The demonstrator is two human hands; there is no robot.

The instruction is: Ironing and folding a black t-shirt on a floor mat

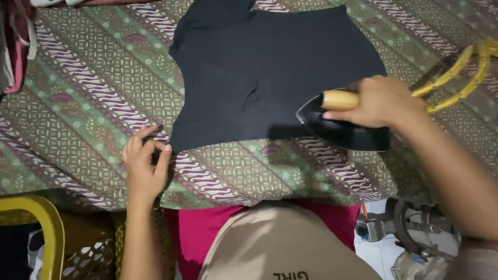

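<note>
Now pressing a black iron (343,128) on the right edge of a black cloth (264,67), right hand (381,101) wrapped tight round its wooden handle (339,100). Pinching the cloth's bottom left corner with left hand (144,163), fingers together. Spread flat on a green patterned sheet (93,75). Yellow cord (468,66) trailing right. Yellow basket (34,231) down below.

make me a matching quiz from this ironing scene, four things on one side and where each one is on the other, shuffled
Things:
1. iron
2. left hand
3. yellow basket
4. yellow cord

Places:
A. bottom left, below the patterned cloth
B. pinching the corner of the black garment
C. trailing off to the upper right
D. on the garment's right edge, gripped by the right hand

Pairs: 1-D, 2-B, 3-A, 4-C
</note>
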